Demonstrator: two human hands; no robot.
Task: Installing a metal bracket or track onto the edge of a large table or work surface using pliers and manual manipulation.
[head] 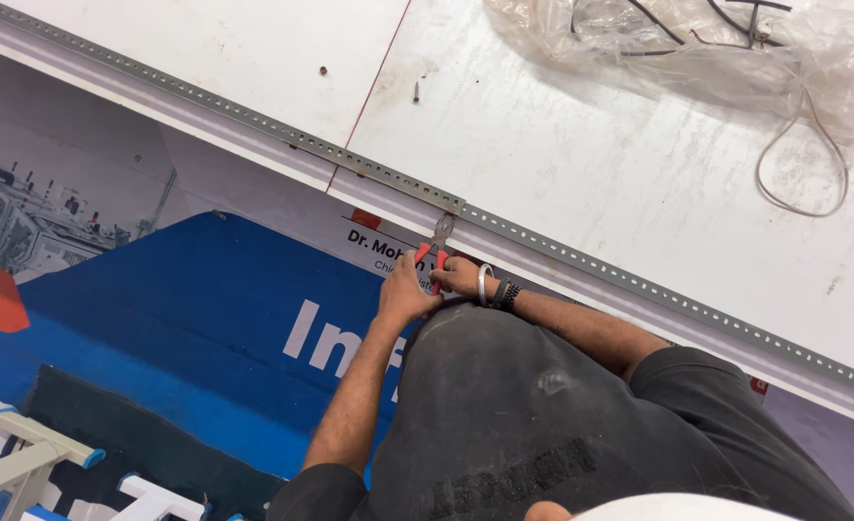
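Observation:
Red-handled pliers have their metal jaws on a long perforated metal strip that runs diagonally across white panels. My left hand grips the pliers' handles from the left. My right hand closes on them from the right, with a metal bangle and a dark beaded band on its wrist. Both hands sit together just below the strip, over the white edge of a blue printed banner. Dark clothing fills the lower middle and hides what lies beneath it.
A clear plastic bag with dark wires lies at the top right, and a loose wire loop trails from it. Two small screws rest on the white panel. A white frame with blue caps stands at the bottom left.

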